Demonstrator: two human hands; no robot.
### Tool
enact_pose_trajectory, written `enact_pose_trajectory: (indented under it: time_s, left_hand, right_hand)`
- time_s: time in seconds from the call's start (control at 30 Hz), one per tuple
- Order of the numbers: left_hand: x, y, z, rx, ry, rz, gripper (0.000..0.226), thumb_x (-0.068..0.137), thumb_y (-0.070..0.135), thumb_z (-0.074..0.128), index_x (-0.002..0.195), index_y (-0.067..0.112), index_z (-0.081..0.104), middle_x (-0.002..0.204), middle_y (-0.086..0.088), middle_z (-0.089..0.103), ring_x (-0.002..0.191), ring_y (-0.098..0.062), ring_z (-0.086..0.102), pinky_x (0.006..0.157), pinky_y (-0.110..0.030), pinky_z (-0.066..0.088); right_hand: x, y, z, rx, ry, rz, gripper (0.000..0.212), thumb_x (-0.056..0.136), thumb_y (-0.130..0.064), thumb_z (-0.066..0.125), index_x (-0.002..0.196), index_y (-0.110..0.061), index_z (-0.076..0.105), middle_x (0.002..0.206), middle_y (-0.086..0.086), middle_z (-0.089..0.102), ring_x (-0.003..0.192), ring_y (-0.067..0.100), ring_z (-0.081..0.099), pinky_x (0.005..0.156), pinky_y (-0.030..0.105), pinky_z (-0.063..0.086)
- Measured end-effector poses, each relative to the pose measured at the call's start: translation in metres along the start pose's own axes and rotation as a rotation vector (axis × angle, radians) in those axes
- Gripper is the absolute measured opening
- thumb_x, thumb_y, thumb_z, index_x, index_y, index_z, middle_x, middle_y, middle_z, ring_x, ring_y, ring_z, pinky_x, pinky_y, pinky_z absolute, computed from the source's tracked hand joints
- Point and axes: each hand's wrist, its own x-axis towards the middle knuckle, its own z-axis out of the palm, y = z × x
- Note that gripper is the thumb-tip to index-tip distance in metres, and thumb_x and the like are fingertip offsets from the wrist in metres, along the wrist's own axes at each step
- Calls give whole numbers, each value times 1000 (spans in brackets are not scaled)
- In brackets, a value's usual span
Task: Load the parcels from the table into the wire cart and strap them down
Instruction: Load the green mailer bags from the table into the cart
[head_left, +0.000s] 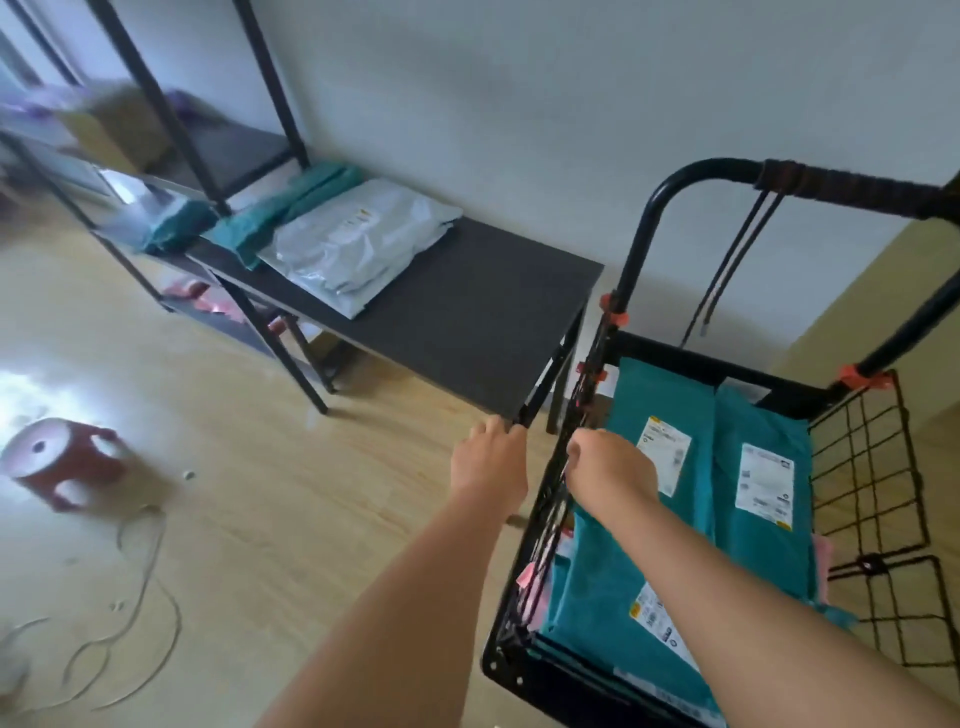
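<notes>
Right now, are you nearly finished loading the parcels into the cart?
Partway. Done: teal parcels lie in the wire cart. In hand: the right hand grips the cart's side panel, the left hand beside it; its grip is unclear. Left: grey parcels and a teal stack lie on the table, and the black cords hang loose from the handle, so nothing is strapped yet.

We log teal parcels with white labels lying flat, side by side and stacked, inside the black wire cart. On the dark table lie stacked grey parcels, with more teal packets just beyond them. Two black cords hang from the cart handle.
</notes>
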Motion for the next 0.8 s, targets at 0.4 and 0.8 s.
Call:
enact_pose_trajectory:
  time_s: [0.4,0.8]
  left_hand:
    - [-3,-218,-27,-34,-47,-80,53,88,4,51,138,20,46,133,-6,46,122,-27,43,91,-36,45]
    - [16,-367,-50,-90,-79,-213,43,96,15,47,139,20,45,135,-7,46,125,-27,44,94,-38,44]
  right_hand:
    - [7,-199,46,-32,-87,-63,19,96,-23,48,109,-25,62,105,-3,65,87,20,58,64,27,43]
    - [47,-339,73,-44,-162,-150,22,97,-22,52,116,-28,61,106,-8,67,90,14,62,66,26,49]
